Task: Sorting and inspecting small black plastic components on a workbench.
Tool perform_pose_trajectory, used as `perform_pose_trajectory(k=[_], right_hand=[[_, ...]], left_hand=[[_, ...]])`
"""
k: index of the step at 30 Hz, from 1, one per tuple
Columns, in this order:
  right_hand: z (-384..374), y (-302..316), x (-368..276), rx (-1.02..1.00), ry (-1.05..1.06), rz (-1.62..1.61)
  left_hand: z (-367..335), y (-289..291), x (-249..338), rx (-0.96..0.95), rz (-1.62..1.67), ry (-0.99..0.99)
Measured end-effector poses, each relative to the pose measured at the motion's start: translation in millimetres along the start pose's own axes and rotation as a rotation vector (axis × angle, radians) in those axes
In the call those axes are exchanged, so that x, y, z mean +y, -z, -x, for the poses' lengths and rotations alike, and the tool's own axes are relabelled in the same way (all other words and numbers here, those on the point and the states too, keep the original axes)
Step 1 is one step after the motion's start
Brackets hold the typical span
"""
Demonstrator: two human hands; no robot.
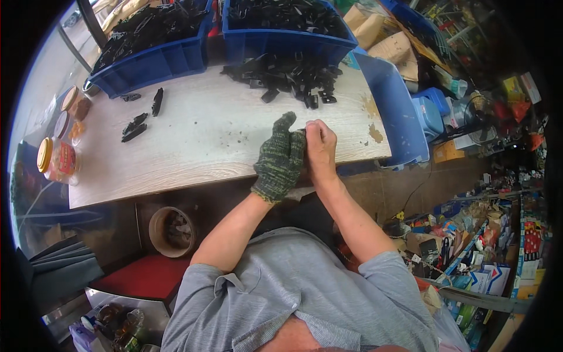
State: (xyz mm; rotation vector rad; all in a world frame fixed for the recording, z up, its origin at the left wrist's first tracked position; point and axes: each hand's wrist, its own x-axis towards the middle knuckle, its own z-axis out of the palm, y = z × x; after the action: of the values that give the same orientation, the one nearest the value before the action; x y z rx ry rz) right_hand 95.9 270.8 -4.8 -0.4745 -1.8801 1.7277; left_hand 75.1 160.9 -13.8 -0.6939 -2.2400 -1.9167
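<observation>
My left hand (278, 158) wears a dark green-and-black knitted glove, and one finger or thumb of it points up. Pressed against it is my bare right hand (321, 149), its fingers curled closed. Both meet above the front edge of the pale wood-grain table (193, 141). Something small and dark seems to sit between them, but the fingers mostly hide it. Beyond the hands lies a loose pile of black plastic pieces (293, 76). A few black strip-shaped parts (135, 127) rest apart at the table's left.
Two blue bins of black parts, the left bin (155, 61) and the right bin (281, 44), stand at the back. An empty-looking blue tub (390, 111) adjoins the right edge. Lidded jars (58, 158) line the left. A round bucket (172, 232) stands below the table.
</observation>
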Motion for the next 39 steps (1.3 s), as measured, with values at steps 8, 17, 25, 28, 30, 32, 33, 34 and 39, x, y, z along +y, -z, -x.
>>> perform_pose_trajectory(k=[8,17,25,28,30,32,33,34,39], right_hand=[[1.4,8.5,2.0,-0.019,-0.029,-0.061],[-90.3,87.0,-40.8,0.608,-0.088,-0.197],[-97.7,85.3,-11.2,0.117,-0.409,0.151],[-104.8,69.4,-8.2,-0.011,-0.291,0.481],[-109.4,64.7,-4.2,-0.045,-0.262,0.531],[-110.8,65.0,0.2,-0.077,-0.204,0.642],[-111.1,66.4,1.6,-0.091,-0.201,0.64],[-110.7,68.8,3.3,-0.076,-0.203,0.607],[-94.7,77.3,-0.7,-0.119,-0.335,0.306]], left_hand=[[-0.7,0.9,4.0,-0.156,0.153,0.092],[3.1,8.4,-6.4,-0.135,0.254,0.051],[4.3,9.5,2.8,-0.152,0.095,-0.052],[4.2,6.5,-3.1,-0.11,0.063,-0.135],[4.0,6.6,-3.4,-0.118,0.038,-0.137],[3.9,5.6,-4.2,-0.11,0.02,-0.133],[3.5,4.7,-5.0,-0.1,0.015,-0.154],[3.3,3.7,-6.2,-0.089,0.01,-0.175],[-11.4,-1.4,-16.0,0.087,0.064,-0.231]])
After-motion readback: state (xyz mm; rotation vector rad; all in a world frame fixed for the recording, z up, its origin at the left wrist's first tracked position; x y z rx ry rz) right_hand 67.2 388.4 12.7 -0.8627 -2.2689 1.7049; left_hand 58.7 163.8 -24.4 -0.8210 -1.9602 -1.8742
